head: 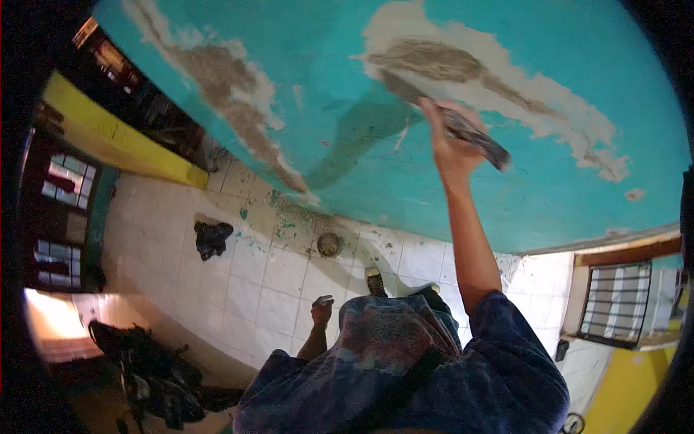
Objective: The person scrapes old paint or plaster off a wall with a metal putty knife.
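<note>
My right hand [458, 138] is raised to the turquoise painted wall [542, 49], gripping a scraper by its dark handle [490, 149]. The scraper's blade [401, 87] is motion-blurred and reaches the lower left edge of a patch of bare plaster [520, 92]. Inside that patch is a rough grey-brown area [428, 58]. Further left, a second stripped patch [227, 81] runs down the wall towards the floor. Low by my side hangs my left hand [321, 310], its fingers loosely bent and apart, with nothing visible in it.
Paint flakes litter the white tiled floor [282, 271] along the wall's foot. A round bowl-like object [328, 244] and a crumpled black bag [213, 240] lie there. Dark piled items [152, 374] stand behind on the left. A yellow ledge [124, 133] juts out; a barred window [615, 304] is at right.
</note>
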### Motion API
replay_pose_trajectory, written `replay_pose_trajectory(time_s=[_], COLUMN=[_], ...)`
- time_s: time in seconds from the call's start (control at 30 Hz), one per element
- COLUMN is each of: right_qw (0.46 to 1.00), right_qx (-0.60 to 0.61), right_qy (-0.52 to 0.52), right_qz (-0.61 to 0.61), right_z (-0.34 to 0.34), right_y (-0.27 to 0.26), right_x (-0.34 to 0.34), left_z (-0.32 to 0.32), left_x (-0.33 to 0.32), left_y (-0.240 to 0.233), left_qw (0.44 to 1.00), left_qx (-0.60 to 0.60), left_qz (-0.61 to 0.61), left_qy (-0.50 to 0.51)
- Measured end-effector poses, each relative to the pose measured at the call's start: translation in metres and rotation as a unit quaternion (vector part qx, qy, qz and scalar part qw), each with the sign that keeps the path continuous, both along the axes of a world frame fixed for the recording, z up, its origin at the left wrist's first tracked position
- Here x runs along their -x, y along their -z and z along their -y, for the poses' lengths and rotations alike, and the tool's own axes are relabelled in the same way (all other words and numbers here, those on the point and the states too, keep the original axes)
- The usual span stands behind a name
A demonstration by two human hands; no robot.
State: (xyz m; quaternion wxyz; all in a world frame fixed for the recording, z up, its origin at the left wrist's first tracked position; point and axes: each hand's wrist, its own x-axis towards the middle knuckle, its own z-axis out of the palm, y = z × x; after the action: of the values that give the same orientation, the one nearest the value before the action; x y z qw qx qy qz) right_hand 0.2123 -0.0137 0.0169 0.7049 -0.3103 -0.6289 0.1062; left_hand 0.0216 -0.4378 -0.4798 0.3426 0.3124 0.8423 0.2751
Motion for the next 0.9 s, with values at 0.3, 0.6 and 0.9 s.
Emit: replay_pose_trajectory(time_s=[0.3, 0.6, 0.9], right_qw=[0.966, 0.796, 0.842], right_qx=[0.214, 0.528, 0.527], right_qy=[-0.012, 0.003, 0.033], right_qz=[-0.146, -0.295, -0.112], right_z=[0.028, 0.194, 0.225], right_y=[0.046, 0.172, 0.146], right_x=[-0.121, -0.195, -0.203], left_z=[-0.044, -0.241, -0.285], left_x=[0.007, -0.063, -0.173], left_y=[-0.011, -0.161, -0.275], left_qw=[0.982, 0.89, 0.813], left_qx=[-0.18, -0.121, -0.064], left_qz=[0.056, 0.346, 0.4], left_qy=[-0.002, 0.27, 0.418])
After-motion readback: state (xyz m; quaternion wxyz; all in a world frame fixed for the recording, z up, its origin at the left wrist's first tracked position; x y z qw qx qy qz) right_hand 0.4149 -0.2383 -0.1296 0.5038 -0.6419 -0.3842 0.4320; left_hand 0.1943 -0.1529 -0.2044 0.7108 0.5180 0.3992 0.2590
